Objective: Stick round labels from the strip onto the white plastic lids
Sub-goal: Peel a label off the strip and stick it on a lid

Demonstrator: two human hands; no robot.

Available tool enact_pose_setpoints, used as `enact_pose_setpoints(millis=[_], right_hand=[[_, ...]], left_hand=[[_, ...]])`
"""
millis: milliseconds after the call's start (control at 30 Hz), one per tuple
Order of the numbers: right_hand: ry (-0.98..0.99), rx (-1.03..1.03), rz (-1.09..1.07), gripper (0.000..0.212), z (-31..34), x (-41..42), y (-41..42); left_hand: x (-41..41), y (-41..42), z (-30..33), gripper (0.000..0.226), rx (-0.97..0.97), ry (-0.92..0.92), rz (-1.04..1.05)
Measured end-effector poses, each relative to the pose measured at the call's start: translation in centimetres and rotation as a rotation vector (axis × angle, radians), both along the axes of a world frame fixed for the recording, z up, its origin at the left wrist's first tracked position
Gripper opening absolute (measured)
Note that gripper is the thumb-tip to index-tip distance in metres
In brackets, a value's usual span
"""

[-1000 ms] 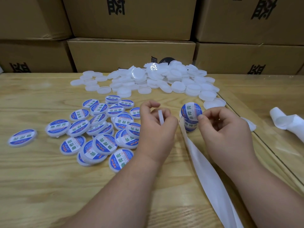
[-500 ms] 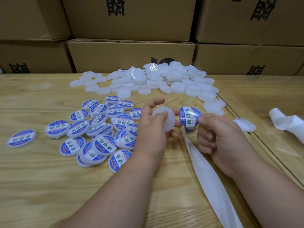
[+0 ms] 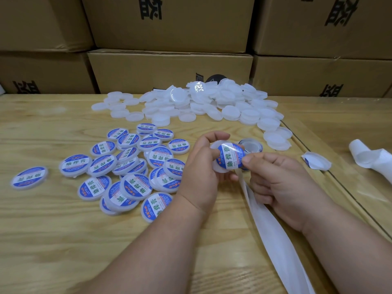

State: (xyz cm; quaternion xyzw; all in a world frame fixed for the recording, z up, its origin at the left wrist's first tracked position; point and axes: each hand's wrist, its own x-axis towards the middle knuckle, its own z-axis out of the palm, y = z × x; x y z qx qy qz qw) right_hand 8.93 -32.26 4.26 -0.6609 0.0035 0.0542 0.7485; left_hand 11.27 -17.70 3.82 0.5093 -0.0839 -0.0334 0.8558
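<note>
My left hand [image 3: 201,172] grips a plain white lid [image 3: 216,166] by its rim, just above the table. My right hand [image 3: 282,183] pinches a round blue and white label [image 3: 231,158] at its right edge and lays it against the lid's face. The white backing strip [image 3: 273,234] trails from under my right hand toward the lower right. A small roll of labels [image 3: 251,144] lies behind my hands. Labelled lids [image 3: 127,170] are spread on the left. A pile of plain white lids [image 3: 203,107] lies at the back.
The wooden table [image 3: 53,240] has a seam running down its right side. A loose peeled label [image 3: 317,163] and a crumpled length of white backing [image 3: 373,160] lie at the right. Stacked cardboard boxes [image 3: 169,68] wall off the far edge.
My left hand turned the plain lid face up. My right hand pulled the label off the strip and brought it left onto the lid.
</note>
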Motion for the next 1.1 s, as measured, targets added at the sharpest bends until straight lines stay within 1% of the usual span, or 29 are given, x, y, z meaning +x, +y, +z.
enact_pose_setpoints(millis=[167, 367, 533, 600, 733, 933, 1100], right_hand=[[0.005, -0.014, -0.003, 0.020, 0.06, 0.03, 0.06], [0.016, -0.023, 0.001, 0.023, 0.14, -0.01, 0.08], [0.016, -0.022, 0.001, 0.021, 0.07, 0.03, 0.07], [0.018, -0.021, 0.004, 0.020, 0.07, 0.04, 0.04], [0.025, -0.024, 0.001, 0.022, 0.12, 0.00, -0.03], [0.055, 0.002, -0.001, 0.030, 0.31, 0.01, -0.16], [0.075, 0.012, -0.004, 0.031, 0.51, 0.00, -0.19]], left_hand=[[-0.02, -0.16, -0.36, 0.034, 0.052, -0.018, 0.006], [0.03, -0.12, -0.30, 0.033, 0.039, -0.021, 0.003], [-0.21, -0.14, -0.26, 0.022, 0.083, -0.044, 0.024], [-0.24, -0.11, -0.23, 0.014, 0.095, -0.051, 0.039], [-0.31, -0.05, -0.30, 0.022, 0.118, -0.062, 0.062], [-0.38, -0.25, -0.24, 0.018, 0.120, -0.048, 0.068], [-0.24, -0.41, -0.50, 0.018, 0.143, -0.055, 0.089]])
